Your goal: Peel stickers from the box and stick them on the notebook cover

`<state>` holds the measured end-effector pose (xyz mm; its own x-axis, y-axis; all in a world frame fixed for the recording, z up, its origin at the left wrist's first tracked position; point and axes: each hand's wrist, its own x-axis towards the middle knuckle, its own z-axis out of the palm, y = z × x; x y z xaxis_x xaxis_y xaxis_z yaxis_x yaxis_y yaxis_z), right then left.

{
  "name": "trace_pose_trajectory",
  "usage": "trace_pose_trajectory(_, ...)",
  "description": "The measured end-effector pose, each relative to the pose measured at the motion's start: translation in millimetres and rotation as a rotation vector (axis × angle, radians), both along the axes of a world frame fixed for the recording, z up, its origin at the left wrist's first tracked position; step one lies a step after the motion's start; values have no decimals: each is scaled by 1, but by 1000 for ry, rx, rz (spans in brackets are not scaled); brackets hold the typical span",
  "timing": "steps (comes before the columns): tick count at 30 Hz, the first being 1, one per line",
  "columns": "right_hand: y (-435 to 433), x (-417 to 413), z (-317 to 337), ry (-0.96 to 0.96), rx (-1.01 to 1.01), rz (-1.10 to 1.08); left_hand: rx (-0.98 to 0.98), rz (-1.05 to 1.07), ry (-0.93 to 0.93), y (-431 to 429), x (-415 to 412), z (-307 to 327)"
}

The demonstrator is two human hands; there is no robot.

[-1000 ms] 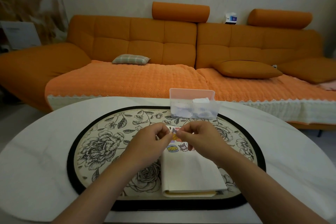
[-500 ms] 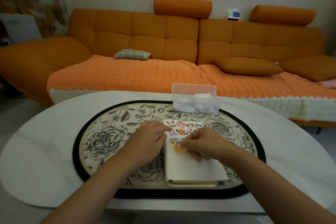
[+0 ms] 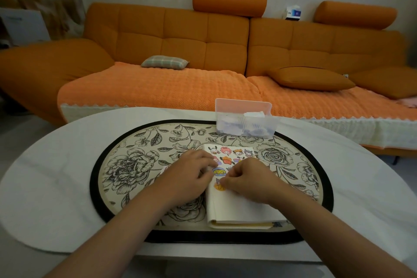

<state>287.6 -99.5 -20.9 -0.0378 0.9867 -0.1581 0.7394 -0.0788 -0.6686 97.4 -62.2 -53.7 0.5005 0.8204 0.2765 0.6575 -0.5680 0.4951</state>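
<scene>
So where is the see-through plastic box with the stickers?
The see-through plastic box sits at the far edge of the oval flowered placemat, just beyond the cream notebook and slightly to its right, with the orange sofa behind it.

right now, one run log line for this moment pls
phase: pressing sticker | right hand: fingertips on orange sticker on notebook | left hand: at notebook's left edge | box: behind, untouched

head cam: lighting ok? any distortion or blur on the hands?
Head view: dim, warm light, no glare; wide-angle bend curves the table edge and sofa; both hands, left hand and right hand, slightly soft; stickers on the notebook still readable; box contents hazy.
</scene>
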Motion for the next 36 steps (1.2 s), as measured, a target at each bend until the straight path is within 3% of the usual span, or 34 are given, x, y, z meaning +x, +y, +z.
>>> trace_pose_trajectory(12,-11,-8,-1,-501,261,-15,11,8,49,-7,2,-3)
trace_pose_trajectory(15,-19,-2,-3,-454,394,8,43,10,41,-10,1,-5)
trace_pose_trajectory(18,-24,4,-13,-423,513,171,144,-9,3,-14,0,-8)
trace_pose_trajectory(23,-30,15,-31,-564,709,308,290,-74,14,-22,-3,-8)
trace_pose_trajectory(30,-40,21,-36,-630,667,377,400,-123,218,-36,-9,-5)
trace_pose_trajectory(36,-42,21,-40,-624,604,407,419,-147,241,-49,-14,-4)
